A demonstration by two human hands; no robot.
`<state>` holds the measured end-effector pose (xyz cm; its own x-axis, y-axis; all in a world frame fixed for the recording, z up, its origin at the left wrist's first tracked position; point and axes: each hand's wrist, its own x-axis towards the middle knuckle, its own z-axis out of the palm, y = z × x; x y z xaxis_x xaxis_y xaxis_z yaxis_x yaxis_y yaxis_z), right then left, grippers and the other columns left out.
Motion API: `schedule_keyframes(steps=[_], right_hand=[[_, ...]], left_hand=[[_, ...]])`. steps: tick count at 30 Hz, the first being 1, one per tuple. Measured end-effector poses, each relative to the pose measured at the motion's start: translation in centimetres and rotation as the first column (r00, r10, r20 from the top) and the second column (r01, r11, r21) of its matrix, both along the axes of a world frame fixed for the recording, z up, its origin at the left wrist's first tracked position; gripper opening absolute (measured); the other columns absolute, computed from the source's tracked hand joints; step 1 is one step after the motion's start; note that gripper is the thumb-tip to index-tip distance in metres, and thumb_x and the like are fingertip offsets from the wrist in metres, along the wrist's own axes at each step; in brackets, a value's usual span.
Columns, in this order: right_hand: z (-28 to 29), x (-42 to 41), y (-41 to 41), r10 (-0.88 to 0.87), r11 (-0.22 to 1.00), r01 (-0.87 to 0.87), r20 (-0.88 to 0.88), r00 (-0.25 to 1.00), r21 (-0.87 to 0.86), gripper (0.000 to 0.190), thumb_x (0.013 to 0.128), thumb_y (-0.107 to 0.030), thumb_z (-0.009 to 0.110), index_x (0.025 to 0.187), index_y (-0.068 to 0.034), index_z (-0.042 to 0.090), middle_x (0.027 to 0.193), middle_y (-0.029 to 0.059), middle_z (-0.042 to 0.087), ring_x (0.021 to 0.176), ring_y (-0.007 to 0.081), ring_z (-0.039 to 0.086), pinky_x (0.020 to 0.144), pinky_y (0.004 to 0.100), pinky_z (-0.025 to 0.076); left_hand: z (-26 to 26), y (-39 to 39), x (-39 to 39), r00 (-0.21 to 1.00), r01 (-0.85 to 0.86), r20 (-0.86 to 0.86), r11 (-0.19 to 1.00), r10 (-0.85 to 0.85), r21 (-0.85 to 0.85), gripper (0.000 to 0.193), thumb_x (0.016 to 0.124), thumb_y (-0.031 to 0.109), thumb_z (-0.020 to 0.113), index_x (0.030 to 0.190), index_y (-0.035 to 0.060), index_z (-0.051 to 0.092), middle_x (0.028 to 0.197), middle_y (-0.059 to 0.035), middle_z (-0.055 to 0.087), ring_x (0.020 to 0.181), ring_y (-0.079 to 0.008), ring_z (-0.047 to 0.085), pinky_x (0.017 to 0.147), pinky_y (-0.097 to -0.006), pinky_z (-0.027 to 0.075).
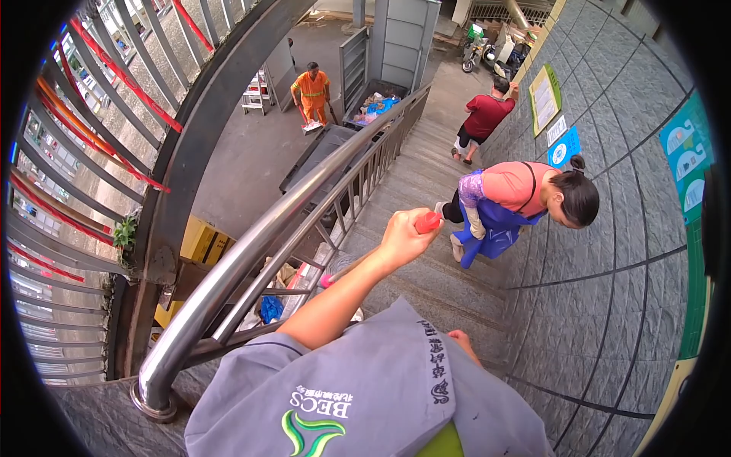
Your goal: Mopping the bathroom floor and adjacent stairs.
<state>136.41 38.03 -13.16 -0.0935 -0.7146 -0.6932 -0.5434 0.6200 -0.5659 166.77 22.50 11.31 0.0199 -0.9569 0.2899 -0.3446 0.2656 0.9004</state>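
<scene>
My left hand is raised over the stairs, its fingers closed around the red grip of a pole. Behind my forearm part of a thin shaft shows, reaching a pink fitting. Beside that fitting are grey strands that look like a mop head. Only a small part of my right hand shows past my grey shirt; what it holds, if anything, is hidden. Stone steps descend ahead of me.
A steel handrail runs down the left, a grey tiled wall on the right. A person in a blue apron stands close on the stairs; another in dark red is lower. Below, an orange-clad worker stands near a waste container.
</scene>
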Motion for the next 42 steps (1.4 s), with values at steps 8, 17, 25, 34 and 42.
schedule_keyframes(steps=[8, 17, 25, 34, 42], right_hand=[[-0.3, -0.2, 0.2, -0.008, 1.0, 0.009, 0.042, 0.999, -0.004, 0.011, 0.07, -0.01, 0.055, 0.08, -0.005, 0.058, 0.07, 0.0045, 0.059, 0.065, 0.0131, 0.056, 0.061, 0.0278, 0.045], [0.6, 0.5, 0.1, -0.016, 1.0, 0.016, 0.015, 1.0, 0.005, 0.011, 0.071, -0.009, 0.054, 0.08, -0.005, 0.057, 0.069, 0.0058, 0.059, 0.063, 0.0134, 0.057, 0.059, 0.0282, 0.046], [0.3, 1.0, 0.4, -0.002, 0.998, 0.007, 0.08, 0.997, -0.063, 0.009, 0.072, -0.007, 0.052, 0.08, -0.003, 0.055, 0.066, 0.0064, 0.058, 0.056, 0.0143, 0.057, 0.052, 0.0284, 0.046], [0.0, 1.6, 0.8, 0.003, 0.998, 0.001, 0.065, 0.998, -0.057, 0.008, 0.072, -0.006, 0.052, 0.08, -0.003, 0.054, 0.065, 0.0059, 0.057, 0.054, 0.0148, 0.057, 0.049, 0.0284, 0.047], [0.5, 2.7, 0.6, -0.023, 1.0, 0.023, -0.005, 1.0, 0.014, 0.008, 0.073, -0.007, 0.052, 0.08, -0.003, 0.055, 0.065, 0.0065, 0.058, 0.055, 0.0141, 0.059, 0.049, 0.028, 0.048]], left_hand=[[0.2, 0.1, -0.1, 0.999, 0.008, -0.041, 1.0, -0.008, -0.002, 0.025, 0.073, 0.022, 0.06, 0.062, 0.0014, 0.05, 0.057, -0.0174, 0.049, 0.053, -0.0347, 0.048, 0.049, -0.0346, 0.039], [-0.1, 0.0, -0.2, 1.0, -0.014, 0.001, 1.0, 0.014, -0.015, 0.027, 0.073, 0.021, 0.06, 0.061, 0.0012, 0.048, 0.056, -0.0177, 0.048, 0.053, -0.0358, 0.046, 0.048, -0.0347, 0.038], [0.0, -0.5, 0.7, 0.999, 0.009, -0.033, 1.0, -0.009, -0.01, 0.024, 0.073, 0.018, 0.06, 0.062, 0.0, 0.049, 0.054, -0.0158, 0.047, 0.046, -0.0283, 0.042, 0.047, -0.0324, 0.038], [0.3, -1.3, 1.5, 0.993, 0.002, -0.117, 1.0, -0.004, -0.02, 0.025, 0.073, 0.012, 0.061, 0.059, 0.0004, 0.044, 0.051, -0.0069, 0.041, 0.048, -0.0126, 0.035, 0.046, -0.0275, 0.033], [0.1, -1.7, 1.7, 0.992, -0.005, -0.128, 0.999, -0.001, -0.046, 0.032, 0.073, 0.01, 0.062, 0.054, 0.002, 0.038, 0.049, -0.0009, 0.035, 0.049, -0.0075, 0.03, 0.043, -0.0259, 0.028]])
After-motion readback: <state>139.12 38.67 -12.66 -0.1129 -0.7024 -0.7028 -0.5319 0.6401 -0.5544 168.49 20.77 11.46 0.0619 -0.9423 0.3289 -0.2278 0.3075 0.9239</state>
